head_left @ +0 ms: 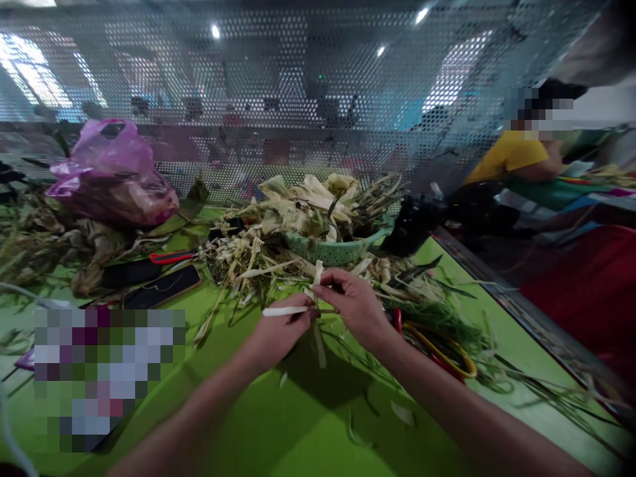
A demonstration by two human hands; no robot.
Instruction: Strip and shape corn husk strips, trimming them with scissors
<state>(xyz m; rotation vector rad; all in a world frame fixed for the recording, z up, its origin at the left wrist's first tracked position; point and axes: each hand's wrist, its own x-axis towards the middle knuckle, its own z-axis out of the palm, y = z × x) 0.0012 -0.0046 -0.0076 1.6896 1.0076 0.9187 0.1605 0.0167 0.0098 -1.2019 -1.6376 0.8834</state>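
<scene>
My left hand (282, 334) is closed, fingers pinched around pale strips that look like dried corn husk. One whitish husk strip (285, 311) lies crosswise over this hand. A second, upright husk strip (318, 348) passes between both hands, its top end sticking up and its tail hanging over the green table. Thumb and fingers of my right hand (355, 305) pinch that upright strip near its top. The two hands almost touch. Just beyond them stands a green plastic basket (322, 252) heaped with dried husks (303, 212).
Left of the hands lie a red-handled tool (171, 257), a dark phone-like slab (163, 286) and a purple plastic bag (112, 175). Yellow-and-red-handled scissors (464, 361) lie by my right forearm, near green fibres (442, 324). A perforated screen (298, 86) stands behind. A person in yellow (517, 156) sits at right.
</scene>
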